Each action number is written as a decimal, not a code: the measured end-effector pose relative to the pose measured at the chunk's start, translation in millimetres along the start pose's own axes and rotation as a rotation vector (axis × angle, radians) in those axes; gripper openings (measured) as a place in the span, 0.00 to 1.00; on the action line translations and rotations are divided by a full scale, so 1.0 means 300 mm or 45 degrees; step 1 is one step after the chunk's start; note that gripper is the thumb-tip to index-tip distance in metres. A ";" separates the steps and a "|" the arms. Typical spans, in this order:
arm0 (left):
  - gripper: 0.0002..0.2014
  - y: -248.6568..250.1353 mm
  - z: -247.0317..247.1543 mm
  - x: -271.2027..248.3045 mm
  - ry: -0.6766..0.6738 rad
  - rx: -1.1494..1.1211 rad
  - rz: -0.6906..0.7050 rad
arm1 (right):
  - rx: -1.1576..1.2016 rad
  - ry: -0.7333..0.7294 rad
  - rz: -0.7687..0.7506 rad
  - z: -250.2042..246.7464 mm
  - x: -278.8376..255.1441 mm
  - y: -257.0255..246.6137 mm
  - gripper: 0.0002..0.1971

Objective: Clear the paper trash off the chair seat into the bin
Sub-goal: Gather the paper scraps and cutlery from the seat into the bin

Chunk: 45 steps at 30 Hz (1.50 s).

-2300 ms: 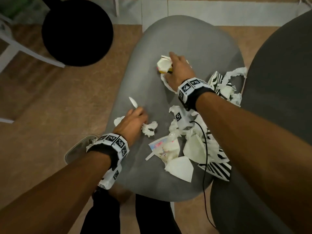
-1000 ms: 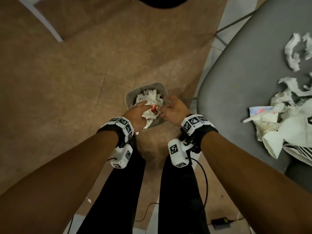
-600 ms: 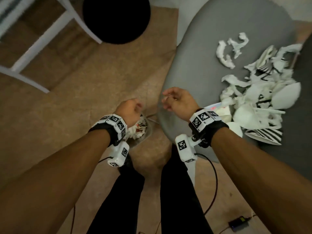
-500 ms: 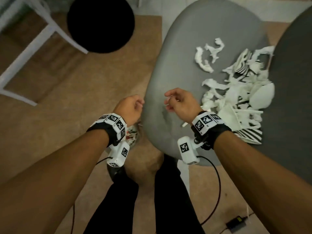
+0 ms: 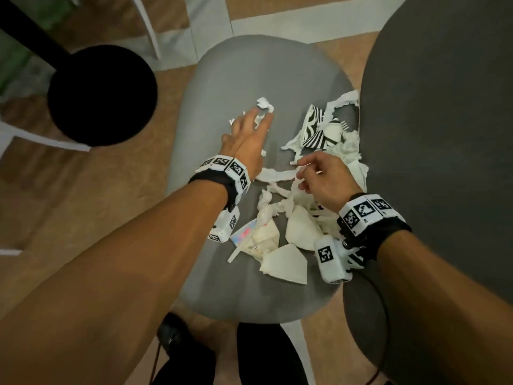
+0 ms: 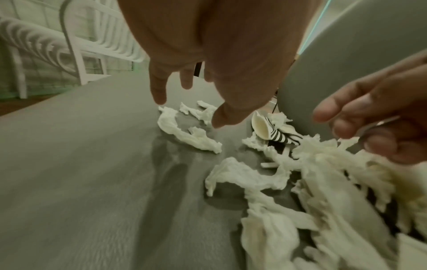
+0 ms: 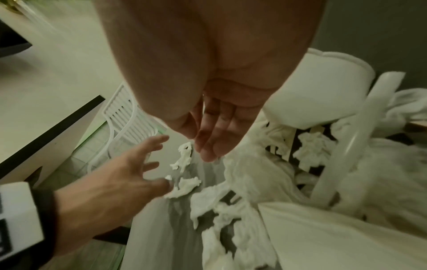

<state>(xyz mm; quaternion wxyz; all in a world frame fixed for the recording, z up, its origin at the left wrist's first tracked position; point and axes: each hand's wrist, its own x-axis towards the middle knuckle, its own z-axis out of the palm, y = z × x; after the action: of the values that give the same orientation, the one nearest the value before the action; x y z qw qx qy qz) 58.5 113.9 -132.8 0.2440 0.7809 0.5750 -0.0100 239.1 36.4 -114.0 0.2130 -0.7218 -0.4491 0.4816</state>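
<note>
Torn white paper and cup pieces (image 5: 294,234) are heaped on the right half of the grey chair seat (image 5: 249,295). Black-and-white striped scraps (image 5: 313,129) lie at the heap's far end. My left hand (image 5: 249,126) reaches forward with spread fingers, just over a few loose white scraps (image 5: 265,103) near the seat's middle; it holds nothing. In the left wrist view these scraps (image 6: 184,131) lie right under my left hand (image 6: 187,109). My right hand (image 5: 305,173) hovers over the heap, fingers relaxed and empty, as its own view of the hand (image 7: 198,144) confirms. The bin is out of view.
A round black stool base (image 5: 101,94) stands on the floor to the left. A dark grey rounded seat (image 5: 444,134) butts against the chair on the right. White chair legs (image 5: 41,137) and a black cable (image 5: 383,315) are nearby. My legs are below the seat's front edge.
Both hands dropped their paper into the bin on the floor and came back empty. The left hand has since stretched out over the far scraps, the right over the heap.
</note>
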 end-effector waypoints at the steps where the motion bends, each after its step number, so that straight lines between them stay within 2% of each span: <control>1: 0.50 -0.003 0.012 0.031 -0.054 0.074 0.015 | 0.023 0.010 0.004 -0.009 0.019 0.002 0.10; 3: 0.54 -0.020 0.037 0.073 -0.149 0.210 0.055 | 0.040 0.022 0.006 -0.018 0.054 -0.001 0.10; 5: 0.50 -0.047 0.053 0.093 -0.215 0.284 0.072 | -0.054 0.032 -0.019 -0.021 0.090 -0.008 0.09; 9: 0.21 -0.090 0.037 0.093 -0.143 0.281 0.062 | -0.408 0.187 -0.136 -0.046 0.180 -0.034 0.12; 11: 0.16 -0.104 0.032 0.076 -0.139 0.133 -0.001 | -0.527 0.279 -0.145 -0.069 0.232 -0.047 0.17; 14: 0.11 -0.120 0.037 0.038 -0.164 -0.092 -0.235 | -0.721 0.337 -0.105 -0.093 0.299 -0.071 0.27; 16: 0.05 -0.126 0.049 0.027 -0.170 -0.124 -0.286 | -0.800 0.285 0.003 -0.114 0.338 -0.075 0.36; 18: 0.04 -0.127 0.060 0.032 -0.175 -0.135 -0.276 | -0.756 0.189 0.136 -0.138 0.370 -0.074 0.43; 20: 0.05 -0.126 0.061 0.040 -0.177 -0.146 -0.276 | -0.838 0.150 0.147 -0.145 0.392 -0.063 0.41; 22: 0.07 -0.124 0.061 0.041 -0.187 -0.147 -0.279 | -0.954 0.150 0.103 -0.139 0.402 -0.057 0.32; 25: 0.09 -0.124 0.058 0.025 -0.202 -0.138 -0.232 | -0.826 0.122 0.056 -0.120 0.404 -0.068 0.18; 27: 0.10 -0.131 0.058 0.003 -0.196 -0.129 -0.209 | -0.752 0.170 -0.045 -0.102 0.386 -0.086 0.14; 30: 0.09 -0.145 0.053 -0.039 -0.155 -0.149 -0.225 | -0.748 0.251 -0.179 -0.072 0.346 -0.122 0.15; 37: 0.11 -0.177 0.023 -0.154 -0.064 -0.269 -0.288 | -0.709 0.301 -0.372 -0.001 0.198 -0.222 0.14; 42: 0.05 -0.257 -0.003 -0.310 0.142 -0.470 -0.424 | -0.538 0.085 -0.395 0.183 0.030 -0.322 0.15; 45: 0.08 -0.349 0.002 -0.462 0.279 -0.667 -0.567 | -0.412 -0.073 -0.407 0.377 -0.081 -0.360 0.15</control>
<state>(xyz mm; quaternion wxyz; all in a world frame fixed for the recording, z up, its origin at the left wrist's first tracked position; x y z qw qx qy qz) -82.9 13.0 -130.9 0.3646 0.5438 0.7368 0.1685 87.7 56.3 -72.2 0.1553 -0.6523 -0.6349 0.3839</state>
